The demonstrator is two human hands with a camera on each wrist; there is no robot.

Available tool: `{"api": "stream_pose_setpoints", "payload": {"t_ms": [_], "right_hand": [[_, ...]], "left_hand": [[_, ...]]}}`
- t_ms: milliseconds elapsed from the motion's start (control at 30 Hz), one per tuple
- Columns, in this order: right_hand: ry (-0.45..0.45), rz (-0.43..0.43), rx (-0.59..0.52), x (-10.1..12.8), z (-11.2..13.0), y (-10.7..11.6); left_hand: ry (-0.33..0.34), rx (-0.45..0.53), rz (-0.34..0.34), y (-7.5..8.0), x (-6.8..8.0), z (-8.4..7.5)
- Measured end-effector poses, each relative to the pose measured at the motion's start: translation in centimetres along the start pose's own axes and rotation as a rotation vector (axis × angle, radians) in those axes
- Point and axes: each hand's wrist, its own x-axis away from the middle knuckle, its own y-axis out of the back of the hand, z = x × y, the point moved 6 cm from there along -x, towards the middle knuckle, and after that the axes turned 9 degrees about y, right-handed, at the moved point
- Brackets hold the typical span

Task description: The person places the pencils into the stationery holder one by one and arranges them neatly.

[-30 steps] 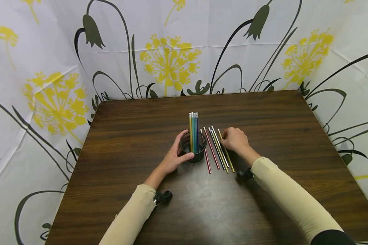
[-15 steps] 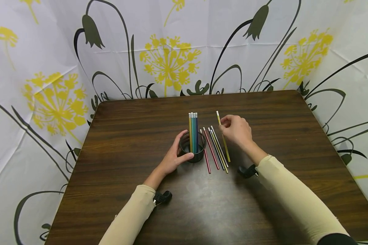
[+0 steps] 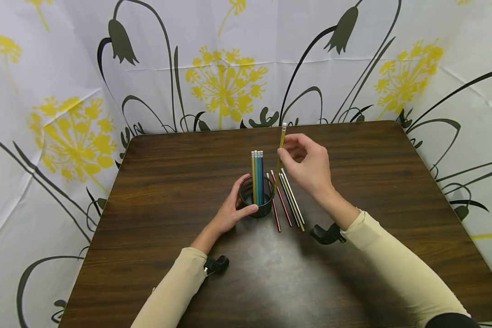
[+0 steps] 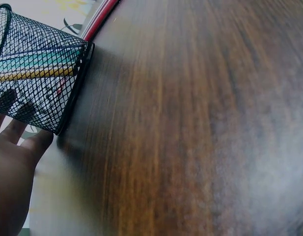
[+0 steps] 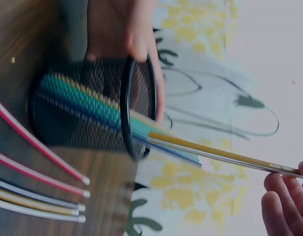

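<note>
My left hand (image 3: pixel 231 209) grips the side of a black mesh pencil cup (image 3: pixel 264 211), thumb near the front of the rim. Several pencils (image 3: pixel 258 177), yellow, teal and blue, stand in the cup with their erasers up. Between thumb and fingers, my right hand (image 3: pixel 309 166) pinches a gold-yellow pencil (image 3: pixel 282 136) close to its eraser end. That pencil is nearly upright, and its lower end overlaps the cup's right rim in the head view. From the right wrist view, the pencil (image 5: pixel 215 153) points toward the cup's mouth (image 5: pixel 126 105).
Just right of the cup lie several loose pencils: two red ones (image 3: pixel 285 205), then dark, gold and white ones (image 3: pixel 296 200) close together. They rest on a dark wood table (image 3: pixel 180 173). A flower-patterned cloth (image 3: pixel 229 27) hangs behind the table's far edge.
My right hand has picked up the gold-yellow pencil from the right end of the row, raised it upright and carried it left to the cup. The left hand and cup have stayed put.
</note>
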Motion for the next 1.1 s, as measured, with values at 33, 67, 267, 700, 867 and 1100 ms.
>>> {"api": "stream_pose_setpoints", "payload": {"t_ms": [33, 67, 267, 700, 867, 1100], "right_hand": [[0.017, 0.002, -0.019, 0.1, 0.4, -0.2], [0.029, 0.01, -0.033, 0.3, 0.7, -0.5], [0.057, 0.109, -0.075, 1.7, 1.3, -3.0], [0.04, 0.247, -0.066, 3.9, 0.5, -6.2], [0.015, 0.278, -0.063, 4.3, -0.1, -6.9], [-0.014, 0.323, -0.059, 4.8, -0.8, -7.7]], "left_hand": [[-0.001, 0.002, 0.001, 0.0, 0.0, 0.0], [-0.002, 0.002, 0.002, 0.0, 0.0, 0.0], [0.01, 0.009, 0.006, -0.1, -0.1, 0.1], [0.033, -0.019, -0.009, 0.5, -1.0, 3.5], [0.04, -0.027, -0.006, 0.4, -0.8, 3.0], [0.028, -0.024, 0.007, 0.0, 0.0, 0.0]]}}
